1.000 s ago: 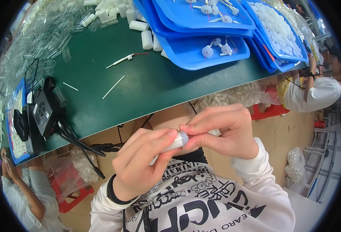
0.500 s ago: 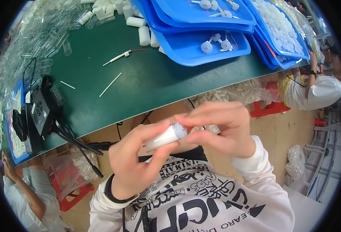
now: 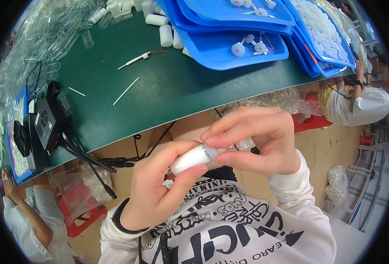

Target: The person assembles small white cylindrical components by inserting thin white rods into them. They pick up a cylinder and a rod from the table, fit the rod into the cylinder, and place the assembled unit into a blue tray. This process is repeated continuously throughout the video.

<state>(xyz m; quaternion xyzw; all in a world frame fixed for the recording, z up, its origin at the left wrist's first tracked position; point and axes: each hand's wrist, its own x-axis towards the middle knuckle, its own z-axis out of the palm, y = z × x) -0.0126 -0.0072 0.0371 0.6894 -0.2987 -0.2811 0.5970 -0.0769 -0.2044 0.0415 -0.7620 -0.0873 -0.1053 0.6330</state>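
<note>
In front of my body, my left hand is closed around a clear tube with a white cylinder inside, tilted up to the right. A translucent white cap sits at the tube's right end. The fingertips and thumb of my right hand pinch at this cap; how firmly it is seated I cannot tell. Beyond my hands, a thin white stick and a white stick-like piece with a red wire lie on the green table.
Blue trays with white discs on sticks stand at the back, beside a tray of white caps. Clear tubes and white cylinders are heaped far left. A black device with cables stands left. Other people sit on both sides.
My right hand has shifted slightly right and up, its fingers more bent around the capped end. The tube has turned a little in my left hand, which stays closed on it.
</note>
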